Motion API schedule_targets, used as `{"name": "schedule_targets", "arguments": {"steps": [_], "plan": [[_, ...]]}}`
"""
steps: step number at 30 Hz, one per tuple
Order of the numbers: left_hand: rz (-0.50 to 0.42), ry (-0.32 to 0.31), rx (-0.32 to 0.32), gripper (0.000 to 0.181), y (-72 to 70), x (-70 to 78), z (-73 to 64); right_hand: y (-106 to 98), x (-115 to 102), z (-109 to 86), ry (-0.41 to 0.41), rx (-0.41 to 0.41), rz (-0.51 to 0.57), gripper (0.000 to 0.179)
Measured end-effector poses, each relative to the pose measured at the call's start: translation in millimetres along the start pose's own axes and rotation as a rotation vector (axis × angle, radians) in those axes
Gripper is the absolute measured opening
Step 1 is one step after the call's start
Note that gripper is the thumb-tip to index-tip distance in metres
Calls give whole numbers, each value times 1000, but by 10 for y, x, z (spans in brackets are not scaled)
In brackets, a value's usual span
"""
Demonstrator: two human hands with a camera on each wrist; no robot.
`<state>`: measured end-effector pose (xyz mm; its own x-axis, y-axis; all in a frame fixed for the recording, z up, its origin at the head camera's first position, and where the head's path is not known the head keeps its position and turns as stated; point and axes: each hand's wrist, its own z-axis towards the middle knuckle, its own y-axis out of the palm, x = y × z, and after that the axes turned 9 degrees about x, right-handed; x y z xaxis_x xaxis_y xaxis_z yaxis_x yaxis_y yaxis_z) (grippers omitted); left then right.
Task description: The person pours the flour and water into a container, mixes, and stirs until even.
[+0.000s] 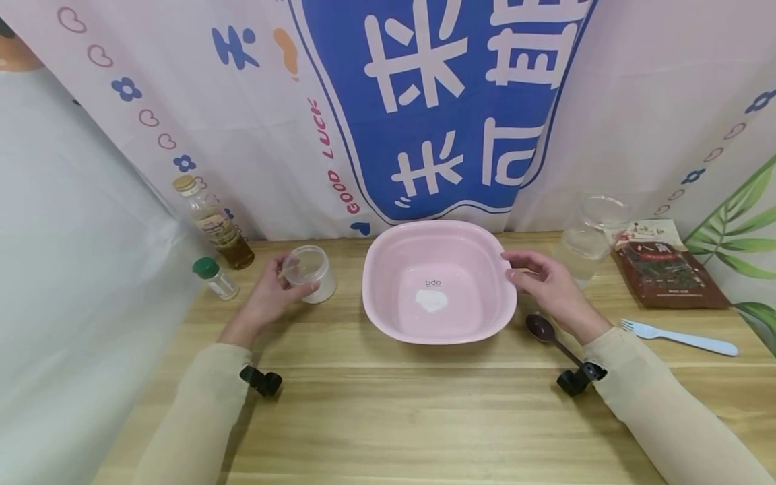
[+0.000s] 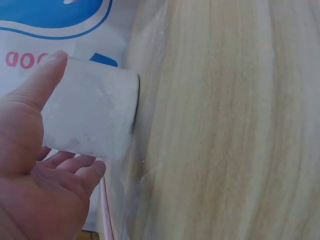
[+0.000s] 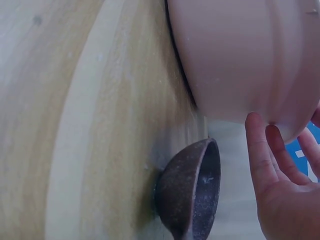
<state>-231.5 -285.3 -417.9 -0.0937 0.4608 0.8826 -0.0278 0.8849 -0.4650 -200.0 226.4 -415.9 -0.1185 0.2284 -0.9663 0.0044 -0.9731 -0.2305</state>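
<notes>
I'm seeing the white tub (image 1: 321, 283) standing near the bench's far edge, left of the middle, with the left hand (image 1: 269, 293) clamping thumb and fingers round its sides. I can't tell whether a lid is sitting on its clear top, so I'm judging that a squeeze or a tilt could spill whatever it is holding. To its right, the pink basin (image 1: 378, 269) is sitting mid-way along the far edge, with a patch of white powder (image 1: 432, 300) lying inside. The right hand (image 1: 554, 289) is resting fingertips against the basin's right side, well apart from the left; uneven pressure there could skid the basin or shift the powder.

Around them, the dark spoon (image 1: 541, 327) is lying just beside the basin, its handle running toward the right wrist camera (image 1: 572, 382), where a dropped wrist could knock it. A clear cup (image 1: 585, 246) is standing behind the right hand, easy to overlook and so easy to bump. The fork (image 1: 682, 337) is lying by the right sleeve, and a packet (image 1: 667, 269) is lying toward the bench's far right corner. Toward the far left corner, an oil bottle (image 1: 221, 236) and a green-capped shaker (image 1: 212, 276) are crowding the left hand's outer side; a wide elbow swing could topple them. Behind everything, the curtain (image 1: 291, 168) is hanging along the far edge, limiting room there.
</notes>
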Motion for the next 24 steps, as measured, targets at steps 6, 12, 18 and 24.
{"name": "schedule_targets", "arguments": {"steps": [6,12,18,24], "plan": [[-62,44,30,99,-49,-23,-60,4,-9,-1,11,-6,-8,47],[-57,128,107,79,-88,23,-137,-14,-19,-11,30,-12,-34,48],[-22,252,232,61,-106,95,-186,-18,-19,-9,24,-12,-26,48],[-2,397,378,38,-108,211,-313,-19,-26,-12,23,-13,-29,48]]}}
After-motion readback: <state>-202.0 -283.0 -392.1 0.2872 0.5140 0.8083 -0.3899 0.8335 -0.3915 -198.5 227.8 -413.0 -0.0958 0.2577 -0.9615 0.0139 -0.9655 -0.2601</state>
